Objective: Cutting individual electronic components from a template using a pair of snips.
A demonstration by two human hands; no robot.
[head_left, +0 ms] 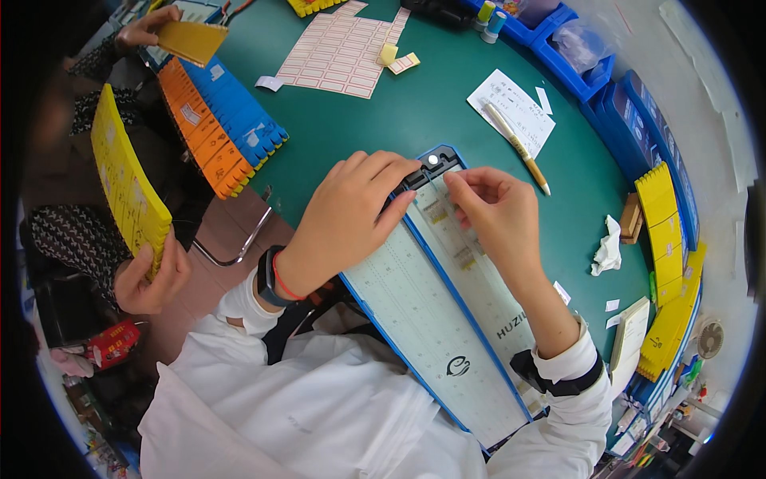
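Note:
A long, narrow case [399,295] with blue edges and pale, ruled panels lies slantwise from my lap onto the green table. Its far end carries a black end piece [447,164] with a round white knob. My left hand [351,215] is closed at that end, thumb and fingers on either side of the black piece's left corner. Just right of it, my right hand [503,215] pinches over the case's right panel, thumb against curled fingers. Whatever sits in that pinch is too small to make out. Under a clear cover are small yellowish markings [463,255].
At left, another person's hands [152,275] hold yellow strips [132,176]. Orange [203,128] and blue strips [239,104] lie nearby. Beyond are a label sheet [339,56], written paper [511,112] and a pen [519,148]. Crumpled tissue [608,247] and yellow strips [662,231] lie right.

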